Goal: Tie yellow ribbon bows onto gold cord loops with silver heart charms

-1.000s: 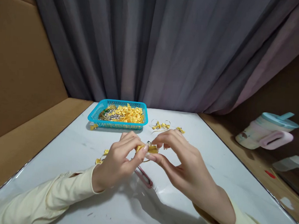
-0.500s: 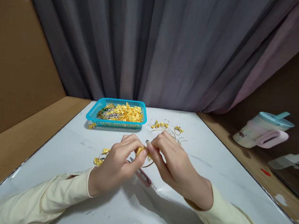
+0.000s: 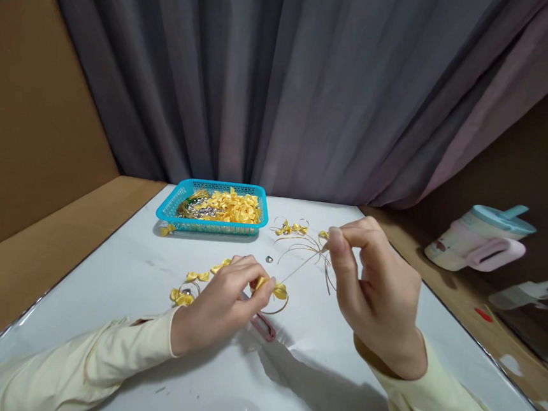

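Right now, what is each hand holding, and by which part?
The left hand pinches a yellow bow near its middle; the right hand pinches a thin strand that runs toward the bow, though whether by its very end cannot be told.

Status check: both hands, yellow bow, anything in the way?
Left hand pinching yellow bow. Right hand holding thin cord, stretched straight. Pink tool partly hidden behind left hand.

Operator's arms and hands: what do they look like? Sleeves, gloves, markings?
Both hands, left hand and right hand, are bare: no gloves, rings or watch in view. Left sleeve and right sleeve are long, plain pale yellow cloth, loose and creased, ending around the wrists. No print or lettering visible on either.
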A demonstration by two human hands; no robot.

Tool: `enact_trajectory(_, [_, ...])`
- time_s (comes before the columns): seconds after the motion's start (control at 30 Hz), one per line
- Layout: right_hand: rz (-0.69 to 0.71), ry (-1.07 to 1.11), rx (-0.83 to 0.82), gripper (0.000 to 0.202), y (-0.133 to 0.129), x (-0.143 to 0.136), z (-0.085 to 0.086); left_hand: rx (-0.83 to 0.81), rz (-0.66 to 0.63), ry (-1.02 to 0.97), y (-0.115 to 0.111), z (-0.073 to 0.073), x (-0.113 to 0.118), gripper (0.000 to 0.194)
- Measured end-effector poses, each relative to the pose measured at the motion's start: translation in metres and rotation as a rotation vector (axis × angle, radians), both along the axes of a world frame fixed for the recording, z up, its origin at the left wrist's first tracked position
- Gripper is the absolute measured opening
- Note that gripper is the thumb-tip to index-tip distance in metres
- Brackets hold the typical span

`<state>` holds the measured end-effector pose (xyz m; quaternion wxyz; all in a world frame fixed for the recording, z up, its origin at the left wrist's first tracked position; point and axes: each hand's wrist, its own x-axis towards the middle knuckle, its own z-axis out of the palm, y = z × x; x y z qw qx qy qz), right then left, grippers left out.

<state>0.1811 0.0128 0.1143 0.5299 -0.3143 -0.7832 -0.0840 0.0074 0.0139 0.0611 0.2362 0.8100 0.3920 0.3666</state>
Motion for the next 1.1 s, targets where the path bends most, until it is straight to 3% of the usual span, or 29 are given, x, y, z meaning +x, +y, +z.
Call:
enact_trajectory(0.2, [-0.056,0.011,0.034,0.018,0.004,0.002,0.0,0.025,-0.025,-0.037,-0.001,-0.001,-0.002,0.023])
enact_trajectory(0.27, [-0.047,0.053,-0.038,0.017,0.005,0.002,0.001,0.036,-0.041,-0.048,-0.002,-0.001,-0.002,0.022])
enact_trajectory(0.37, [0.124,0.291,-0.489,0.021,0.009,0.003,0.002,0.064,-0.061,-0.062,-0.003,-0.001,0.0,0.022])
enact_trajectory(0.5, [0.575,0.627,-1.301,0.023,0.016,0.008,0.001,0.098,-0.064,-0.061,-0.003,-0.001,0.001,0.02])
enact_trajectory(0.6, [0.703,0.688,-1.614,0.023,0.019,0.011,0.001,0.129,-0.065,-0.063,-0.002,0.0,0.001,0.02])
enact_trajectory(0.8, [0.757,0.692,-1.724,0.035,0.014,0.014,0.006,0.16,-0.056,-0.072,-0.002,-0.002,0.0,0.019])
enact_trajectory(1.1, [0.753,0.722,-1.519,0.016,0.015,0.014,0.0,0.124,-0.018,-0.092,-0.002,-0.001,0.0,0.02])
